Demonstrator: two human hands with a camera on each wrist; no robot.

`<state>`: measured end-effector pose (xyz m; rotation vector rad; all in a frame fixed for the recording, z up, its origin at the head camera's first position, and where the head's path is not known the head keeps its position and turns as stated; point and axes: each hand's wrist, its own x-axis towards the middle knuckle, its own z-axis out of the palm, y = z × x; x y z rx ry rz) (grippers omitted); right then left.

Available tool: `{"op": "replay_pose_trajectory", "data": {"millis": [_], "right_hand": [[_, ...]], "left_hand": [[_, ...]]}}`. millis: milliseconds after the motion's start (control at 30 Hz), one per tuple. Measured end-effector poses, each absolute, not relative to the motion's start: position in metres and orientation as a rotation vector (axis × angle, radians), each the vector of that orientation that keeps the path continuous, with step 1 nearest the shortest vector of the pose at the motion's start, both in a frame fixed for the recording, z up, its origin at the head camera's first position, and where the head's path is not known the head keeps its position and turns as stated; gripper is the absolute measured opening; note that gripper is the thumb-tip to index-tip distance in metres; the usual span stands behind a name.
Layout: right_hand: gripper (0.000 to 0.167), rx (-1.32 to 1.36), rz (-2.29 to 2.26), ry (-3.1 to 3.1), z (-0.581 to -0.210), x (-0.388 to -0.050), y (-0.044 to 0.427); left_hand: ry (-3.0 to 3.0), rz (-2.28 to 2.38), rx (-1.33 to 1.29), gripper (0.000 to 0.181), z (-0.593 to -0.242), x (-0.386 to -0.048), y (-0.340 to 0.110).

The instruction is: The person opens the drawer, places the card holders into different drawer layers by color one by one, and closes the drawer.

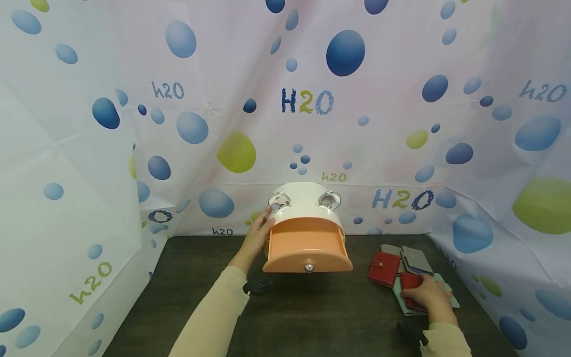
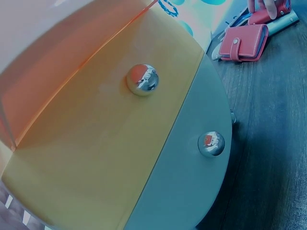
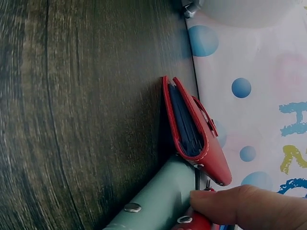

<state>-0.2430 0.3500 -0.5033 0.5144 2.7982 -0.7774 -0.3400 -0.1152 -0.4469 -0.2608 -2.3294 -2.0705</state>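
A rounded white cabinet [image 1: 303, 198] stands at the table's back, its orange top drawer [image 1: 308, 245] pulled out. My left hand [image 1: 257, 238] rests against the cabinet's left side, fingers extended. Yellow [image 2: 105, 120] and teal [image 2: 187, 158] fronts with round silver knobs show in the left wrist view. At the right, my right hand [image 1: 430, 295] pinches a red wallet [image 1: 410, 281] lying on a mint-green wallet [image 1: 401, 300]; the right wrist view shows a finger or thumb [image 3: 244, 206] at its edge. Another red wallet [image 1: 384, 268], with a strap, lies just left of it.
Grey wallets [image 1: 416, 259] lie behind the red ones on the dark wooden table [image 1: 312, 317]. A patterned sheet [image 1: 267, 124] hangs behind the table and along both sides. The cabinet has two silver rings [image 1: 329, 200] near its top.
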Motion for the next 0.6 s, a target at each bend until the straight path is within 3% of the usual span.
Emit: {"op": "replay_pose_trajectory", "data": {"millis": [600], "right_hand": [[0.088, 0.413, -0.743, 2.826, -0.4953, -0.2423, 0.3547]], "left_hand": [[-2.338, -2.107, -0.221, 0.062, -0.4425, -0.3361, -0.1147]]}}
